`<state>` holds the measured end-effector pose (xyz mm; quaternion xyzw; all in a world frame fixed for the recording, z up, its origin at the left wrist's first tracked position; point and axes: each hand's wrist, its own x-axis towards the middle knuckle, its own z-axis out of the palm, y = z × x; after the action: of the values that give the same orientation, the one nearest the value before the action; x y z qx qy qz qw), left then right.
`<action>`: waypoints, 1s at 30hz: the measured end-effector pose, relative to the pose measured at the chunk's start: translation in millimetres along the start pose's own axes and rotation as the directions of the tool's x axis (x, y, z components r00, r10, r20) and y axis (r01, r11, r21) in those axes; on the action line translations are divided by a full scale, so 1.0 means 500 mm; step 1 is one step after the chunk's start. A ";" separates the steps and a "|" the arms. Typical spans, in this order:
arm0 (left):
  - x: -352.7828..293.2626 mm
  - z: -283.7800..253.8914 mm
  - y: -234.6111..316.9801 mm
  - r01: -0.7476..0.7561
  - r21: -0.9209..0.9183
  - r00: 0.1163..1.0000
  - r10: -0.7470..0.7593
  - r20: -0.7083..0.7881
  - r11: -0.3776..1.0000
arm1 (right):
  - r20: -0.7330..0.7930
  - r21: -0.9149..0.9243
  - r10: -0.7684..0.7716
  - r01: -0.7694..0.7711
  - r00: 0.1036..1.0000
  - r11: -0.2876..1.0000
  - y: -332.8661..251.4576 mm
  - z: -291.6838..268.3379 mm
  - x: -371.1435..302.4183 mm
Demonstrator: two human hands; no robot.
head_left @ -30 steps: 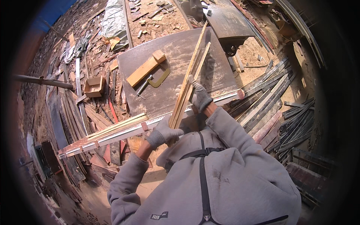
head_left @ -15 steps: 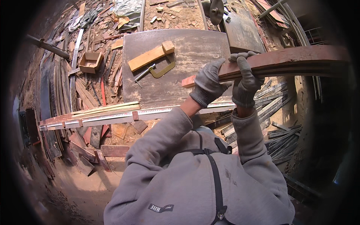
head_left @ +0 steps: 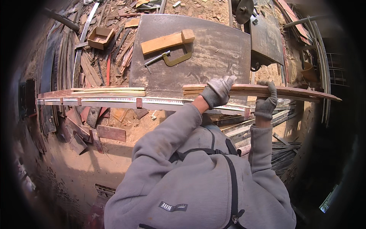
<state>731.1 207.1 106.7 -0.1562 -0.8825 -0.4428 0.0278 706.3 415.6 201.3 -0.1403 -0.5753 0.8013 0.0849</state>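
A stack of long, thin wooden strips with reddish faces lies across the front right of the metal tabletop and sticks out past it to the right. My left hand, in a grey knit glove, closes on the strips near their left end. Further right, my right hand, gloved alike, wraps its fingers around the same stack. Just in front of the stack runs a measuring rail with a printed scale. Several pale strips rest along its left part, apart from the held stack.
On the tabletop sit a wooden block piece and a C-clamp. A round metal disc stands at the back right. Left of the table is a cardboard box among wood scraps. Dark strips lie piled at the right.
The stack has come down and turned from its broad red side to show strip edges, now level with the rail. Both hands have moved with it, my right hand further right along it.
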 end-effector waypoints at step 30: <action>-0.143 -0.078 -0.240 0.078 0.293 0.936 -0.171 0.307 0.953 | 0.656 -0.560 0.551 0.822 0.516 -0.104 0.301 -0.037 0.052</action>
<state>759.5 91.1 24.1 -0.1658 -0.9358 -0.2842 -0.1265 691.4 391.3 50.3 0.3305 -0.9180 0.0158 -0.2187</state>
